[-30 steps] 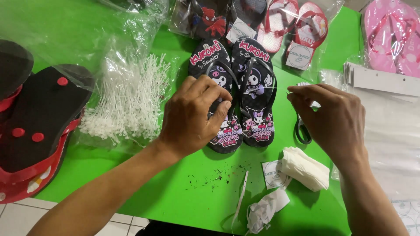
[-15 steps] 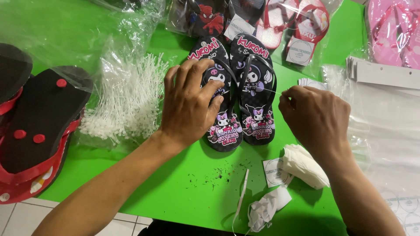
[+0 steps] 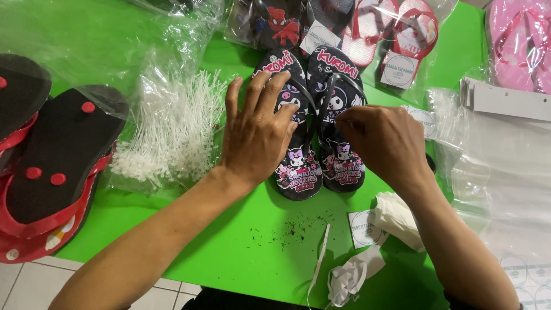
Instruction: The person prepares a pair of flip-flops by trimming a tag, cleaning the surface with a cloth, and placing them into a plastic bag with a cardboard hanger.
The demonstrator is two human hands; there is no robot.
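Green table point(image 3: 229, 252) carries a pair of black flip-flops point(image 3: 313, 123) printed with cartoon figures, lying side by side near its middle, toes pointing away from the person. Left hand point(image 3: 258, 129) lies flat on the left sandal of the pair, its grip spread wide with the fingers fanned and nothing clasped. Right hand point(image 3: 384, 140) sits over the right sandal, its grip pressed together at the fingertips point(image 3: 343, 117) on the strap; whether something small is pinched there cannot be told. Just left of the pair lies a clear bag of white plastic fasteners point(image 3: 172, 132), and farther left a stack of black-soled red sandals point(image 3: 51, 166). Near the table's front edge lie crumpled white paper point(image 3: 350, 275) and a small printed card point(image 3: 364, 228).
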